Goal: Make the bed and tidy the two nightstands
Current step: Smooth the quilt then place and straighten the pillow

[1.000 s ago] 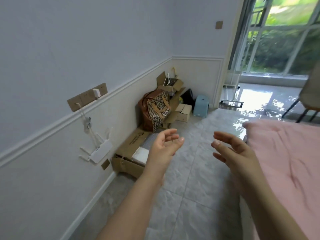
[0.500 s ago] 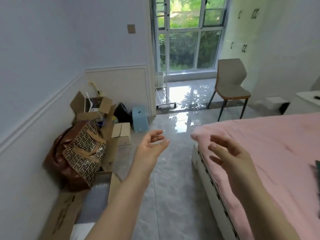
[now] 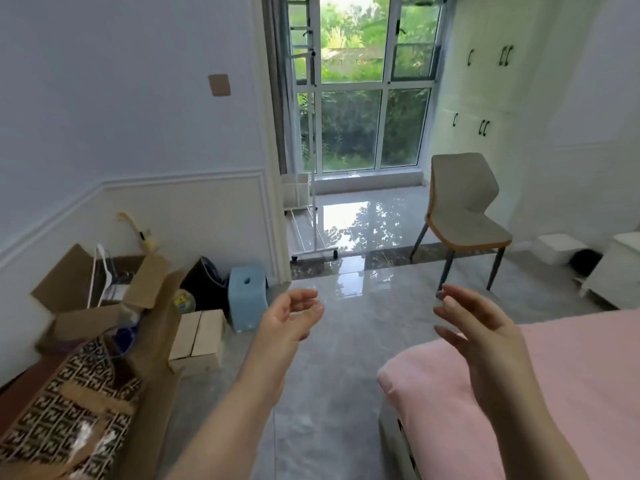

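The bed [image 3: 568, 382] fills the lower right, covered by a smooth pink sheet, with its near corner at the bottom centre. My left hand [image 3: 291, 320] is raised over the floor left of that corner, palm up, fingers loosely curled and holding nothing. My right hand [image 3: 481, 330] hovers above the bed's corner, fingers spread and empty. A white nightstand [image 3: 620, 271] shows partly at the right edge beyond the bed.
Open cardboard boxes [image 3: 104, 292], a patterned brown bag [image 3: 65, 407] and a small blue stool [image 3: 247, 297] line the left wall. A grey chair [image 3: 464, 216] stands before the window [image 3: 360, 98]. White wardrobes [image 3: 491, 81] are at the right. A glossy tiled aisle runs between bed and boxes.
The view has swung right from the left wall towards the window and chair. Both hands stay raised and empty in front of me, and more of the bed's foot end shows.
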